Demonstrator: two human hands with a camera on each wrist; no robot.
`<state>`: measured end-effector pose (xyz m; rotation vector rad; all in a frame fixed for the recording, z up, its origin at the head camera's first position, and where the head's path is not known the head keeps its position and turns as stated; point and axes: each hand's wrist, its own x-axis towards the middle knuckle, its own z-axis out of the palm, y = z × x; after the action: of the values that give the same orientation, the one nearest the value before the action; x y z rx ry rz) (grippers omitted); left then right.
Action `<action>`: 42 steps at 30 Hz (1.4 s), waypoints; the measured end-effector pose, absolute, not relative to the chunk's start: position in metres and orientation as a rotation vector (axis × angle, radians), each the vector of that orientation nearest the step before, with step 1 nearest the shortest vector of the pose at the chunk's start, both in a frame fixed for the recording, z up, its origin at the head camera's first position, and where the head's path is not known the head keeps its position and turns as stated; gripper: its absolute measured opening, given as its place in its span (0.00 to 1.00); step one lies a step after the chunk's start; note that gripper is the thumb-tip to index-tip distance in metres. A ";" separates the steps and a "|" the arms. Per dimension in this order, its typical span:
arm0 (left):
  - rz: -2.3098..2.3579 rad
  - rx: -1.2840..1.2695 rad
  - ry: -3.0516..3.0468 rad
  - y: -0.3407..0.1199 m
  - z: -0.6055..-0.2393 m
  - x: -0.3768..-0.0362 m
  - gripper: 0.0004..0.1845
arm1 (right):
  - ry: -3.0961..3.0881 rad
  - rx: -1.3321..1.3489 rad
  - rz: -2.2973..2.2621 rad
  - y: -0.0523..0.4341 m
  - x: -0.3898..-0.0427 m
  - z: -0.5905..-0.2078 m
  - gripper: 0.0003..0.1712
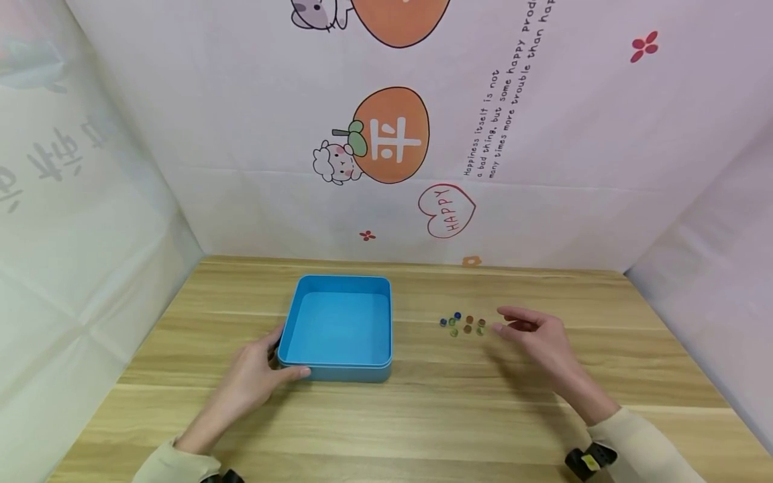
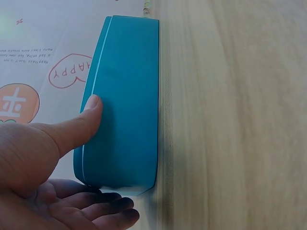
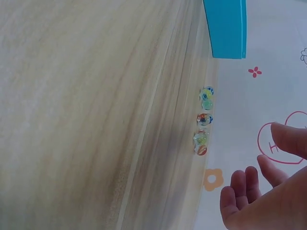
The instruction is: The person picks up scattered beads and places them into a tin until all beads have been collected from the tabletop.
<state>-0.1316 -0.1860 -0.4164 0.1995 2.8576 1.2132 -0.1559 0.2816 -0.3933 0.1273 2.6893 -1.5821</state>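
A person sits at a wooden worktop (image 1: 423,416) walled in by a pale printed backdrop (image 1: 543,168) with orange fruit, a small sheep and a red "HAPPY" heart on it. The left hand (image 1: 256,376) rests against the near left corner of a blue square box (image 1: 339,327), which stands open-topped on the worktop a little left of centre; in the left wrist view the thumb lies straight and flat on the box's outer wall while the other fingers (image 2: 103,211) stretch out, relaxed and slightly parted, beside the corner (touching rather than gripping, as far as the views show). The inside of the box shows only its blue floor in the head view. To the right of the box, well apart from it, a small cluster of glass marbles (image 1: 462,323) lies on the worktop, blue, green and orange-brown ones close together. The right hand (image 1: 537,332) hovers just beside the cluster on its right, the index finger and thumb extended toward the nearest marble and the remaining fingers loosely curled, holding nothing. From the right wrist view the marbles (image 3: 203,120) appear in a short row, with the fingertips clear of them. Both sleeves are cream coloured.
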 end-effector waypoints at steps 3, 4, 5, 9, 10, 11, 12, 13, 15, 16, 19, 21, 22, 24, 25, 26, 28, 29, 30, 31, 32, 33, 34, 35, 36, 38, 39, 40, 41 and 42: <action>1.232 0.201 2.852 -0.185 -0.417 -0.132 0.53 | 2.702 0.107 -1.574 0.282 -0.157 -0.395 0.34; 1.237 0.201 2.851 -0.185 -0.417 -0.132 0.53 | 2.706 0.096 -1.575 0.282 -0.158 -0.395 0.33; 1.241 0.202 2.851 -0.185 -0.418 -0.132 0.53 | 2.708 0.086 -1.574 0.282 -0.158 -0.395 0.33; 1.253 0.206 2.852 -0.185 -0.417 -0.132 0.54 | 2.712 0.058 -1.585 0.284 -0.162 -0.397 0.33; 1.252 0.206 2.854 -0.184 -0.417 -0.132 0.54 | 2.711 0.057 -1.582 0.284 -0.164 -0.397 0.34; 1.254 0.205 2.856 -0.184 -0.417 -0.132 0.54 | 2.709 0.056 -1.580 0.285 -0.165 -0.398 0.34; 1.259 0.203 2.856 -0.184 -0.417 -0.132 0.55 | 2.711 0.055 -1.574 0.287 -0.166 -0.398 0.34; 1.262 0.201 2.857 -0.183 -0.417 -0.131 0.55 | 2.708 0.054 -1.569 0.288 -0.168 -0.399 0.34; 1.273 0.191 2.858 -0.182 -0.417 -0.131 0.54 | 2.693 0.048 -1.569 0.291 -0.171 -0.400 0.34; 1.276 0.183 2.858 -0.182 -0.417 -0.131 0.54 | 2.686 0.045 -1.566 0.293 -0.173 -0.401 0.34; 1.283 0.161 2.855 -0.181 -0.418 -0.131 0.54 | 2.665 0.044 -1.559 0.296 -0.178 -0.403 0.34; 1.288 0.149 2.851 -0.180 -0.418 -0.131 0.54 | 2.657 0.047 -1.543 0.297 -0.181 -0.405 0.34; 1.293 0.145 2.849 -0.180 -0.418 -0.130 0.54 | 2.654 0.050 -1.532 0.298 -0.182 -0.405 0.34; 1.316 0.137 2.835 -0.180 -0.419 -0.130 0.54 | 2.646 0.058 -1.517 0.298 -0.183 -0.407 0.33; 1.330 0.130 2.825 -0.180 -0.419 -0.130 0.54 | 2.642 0.059 -1.512 0.298 -0.184 -0.407 0.33; 1.345 0.124 2.812 -0.180 -0.419 -0.130 0.54 | 2.636 0.060 -1.509 0.299 -0.184 -0.408 0.33; 1.378 0.109 2.788 -0.181 -0.419 -0.129 0.54 | 2.628 0.064 -1.508 0.299 -0.185 -0.409 0.32; 1.391 0.101 2.778 -0.181 -0.420 -0.129 0.54 | 2.626 0.066 -1.507 0.299 -0.185 -0.409 0.32; 1.400 0.094 2.771 -0.181 -0.420 -0.130 0.54 | 2.625 0.067 -1.506 0.300 -0.186 -0.410 0.32; 1.407 0.087 2.764 -0.181 -0.420 -0.129 0.54 | 2.623 0.066 -1.509 0.300 -0.186 -0.410 0.32; 1.413 0.085 2.760 -0.181 -0.420 -0.129 0.54 | 2.622 0.067 -1.509 0.300 -0.186 -0.411 0.32; 1.417 0.085 2.759 -0.181 -0.420 -0.129 0.54 | 2.624 0.066 -1.510 0.300 -0.186 -0.412 0.32; 1.420 0.084 2.757 -0.181 -0.420 -0.129 0.54 | 2.626 0.067 -1.512 0.299 -0.186 -0.412 0.31; 1.423 0.082 2.756 -0.181 -0.420 -0.129 0.54 | 2.628 0.067 -1.514 0.299 -0.186 -0.413 0.31; 1.428 0.081 2.752 -0.180 -0.420 -0.129 0.54 | 2.631 0.069 -1.517 0.299 -0.186 -0.414 0.30; 1.445 0.077 2.742 -0.180 -0.420 -0.129 0.55 | 2.636 0.074 -1.525 0.298 -0.186 -0.414 0.29; 1.455 0.074 2.735 -0.180 -0.421 -0.129 0.55 | 2.637 0.076 -1.531 0.298 -0.186 -0.415 0.29; 1.470 0.072 2.724 -0.180 -0.421 -0.129 0.55 | 2.637 0.078 -1.537 0.297 -0.186 -0.415 0.28; 1.483 0.071 2.717 -0.180 -0.422 -0.129 0.55 | 2.636 0.080 -1.542 0.297 -0.186 -0.415 0.28; 1.499 0.068 2.706 -0.180 -0.422 -0.130 0.55 | 2.635 0.083 -1.547 0.297 -0.186 -0.415 0.28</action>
<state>-0.1298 -0.1801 -0.4220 0.0679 2.7056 1.4991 -0.1859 0.2974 -0.4153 0.0829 2.6352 -1.5466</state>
